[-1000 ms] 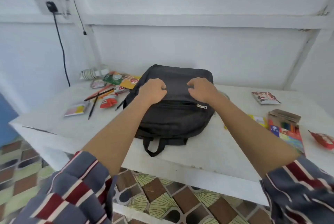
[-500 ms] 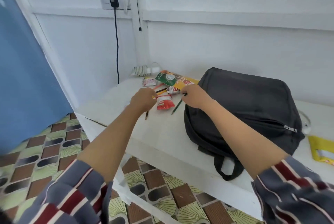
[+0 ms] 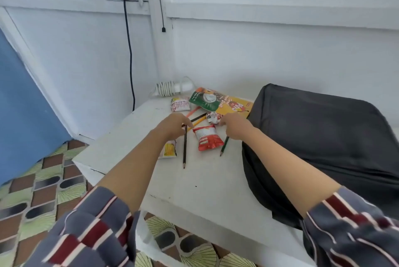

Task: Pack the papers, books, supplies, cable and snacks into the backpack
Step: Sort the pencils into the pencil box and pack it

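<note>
Snack packets (image 3: 208, 138) four, backpack (image 3: 323, 141) one, left hand (image 3: 172, 126) grip at pencil (image 3: 184, 150) unclear (right hand (image 3: 236, 126) likewise)

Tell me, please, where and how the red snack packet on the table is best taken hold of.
Probably across its puffed middle, coming from above. The red snack packet lies flat on the table, with a dark pencil to its left and a green pencil close on its right, so fingers should pinch its long sides. The right hand is close by.
</note>
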